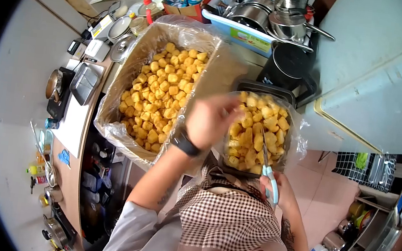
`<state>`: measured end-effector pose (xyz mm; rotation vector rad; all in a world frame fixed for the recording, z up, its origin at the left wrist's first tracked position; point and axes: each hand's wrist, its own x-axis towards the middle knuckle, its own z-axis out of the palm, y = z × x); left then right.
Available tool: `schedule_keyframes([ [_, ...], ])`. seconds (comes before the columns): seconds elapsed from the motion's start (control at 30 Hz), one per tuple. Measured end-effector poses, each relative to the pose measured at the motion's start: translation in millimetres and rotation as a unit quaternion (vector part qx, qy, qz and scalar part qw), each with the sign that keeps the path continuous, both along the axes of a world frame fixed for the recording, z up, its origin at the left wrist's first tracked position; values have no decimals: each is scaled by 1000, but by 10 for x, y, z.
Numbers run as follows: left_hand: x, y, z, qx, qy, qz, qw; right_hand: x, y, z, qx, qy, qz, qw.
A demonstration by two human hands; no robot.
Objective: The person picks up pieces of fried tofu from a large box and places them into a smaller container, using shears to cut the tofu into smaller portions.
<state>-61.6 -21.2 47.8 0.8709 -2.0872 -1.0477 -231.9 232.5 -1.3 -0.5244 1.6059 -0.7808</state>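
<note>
My right hand [279,188] is closed around the light blue handles of a pair of scissors [270,175]. Their blades reach over yellow-brown puffed pieces, which look like fried tofu puffs [246,139], in a plastic-lined dark tray [228,169]. My left hand [210,121], with a black band on the wrist, is over the tray's left edge. Its fingers are smeared by motion, so I cannot make out anything in them. To the left stands a large cardboard box [198,83] lined with clear plastic, holding many similar whole puffs [162,91].
Behind the tray stands a black jug [289,66]. A blue-and-white bin [243,36] of metal pots is at the back. A pale blue-grey cabinet [380,71] rises on the right. Along the left runs a counter with a metal tray [85,83] and a pan [54,84].
</note>
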Motion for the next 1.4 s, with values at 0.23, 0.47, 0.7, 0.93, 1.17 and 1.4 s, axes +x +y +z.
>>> schedule_keyframes([
  [0.23, 960, -2142, -1520, -142, -287, 149, 936, -11, 58, 112, 70, 20, 0, 997],
  [0.47, 1184, -2255, -1526, -47, -411, 52, 909, 50, 79, 156, 81, 64, -28, 994],
  [0.7, 983, -1569, -942, 263, 79, 102, 956, 119, 31, 198, -7, 145, -1, 989],
  [0.93, 244, -49, -230, 379, 275, 17, 883, 70, -164, 178, -80, 74, 94, 990],
  [1.17, -5, 615, -160, 378, 274, -5, 884, -10, -323, 362, -49, 61, 187, 979],
  [1.4, -108, 684, -243, 348, 238, -17, 907, -90, -298, 293, -36, 42, 190, 980],
])
